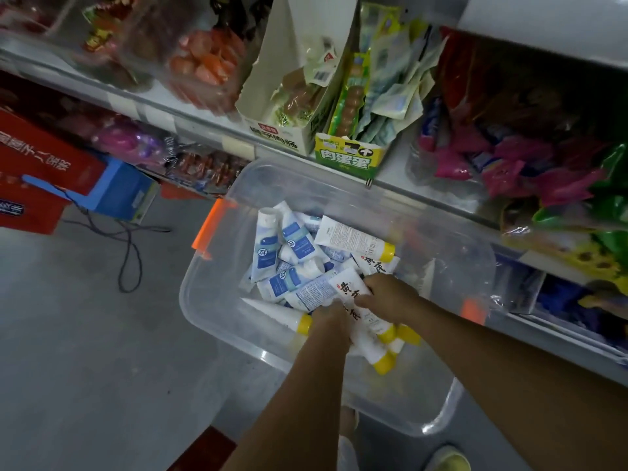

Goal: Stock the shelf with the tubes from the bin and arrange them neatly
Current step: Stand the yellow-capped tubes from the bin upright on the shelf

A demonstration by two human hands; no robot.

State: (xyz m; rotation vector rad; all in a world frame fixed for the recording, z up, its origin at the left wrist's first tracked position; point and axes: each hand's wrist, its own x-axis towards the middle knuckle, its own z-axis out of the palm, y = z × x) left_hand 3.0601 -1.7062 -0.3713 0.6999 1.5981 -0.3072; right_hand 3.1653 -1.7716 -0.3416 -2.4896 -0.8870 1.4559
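Right, clear bin (204, 300) w/ orange latches sits in front of the shelf (190, 112), holding a loose heap. There are blue-label tubes (295, 246) at the far end and yellow-cap tubes (353, 237) w/ black brush characters, too blurred to read. Left hand (331, 321) grips a bunch of yellow-cap ones. Right hand (387, 294) curls round another. On the shelf, a green box (346, 161) reads 肉蛋蛋.

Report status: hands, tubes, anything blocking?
Left hand, right hand both gripping yellow-capped tubes inside bin. Blue-label tubes loose beside. Shelf above crowded with snack packs.
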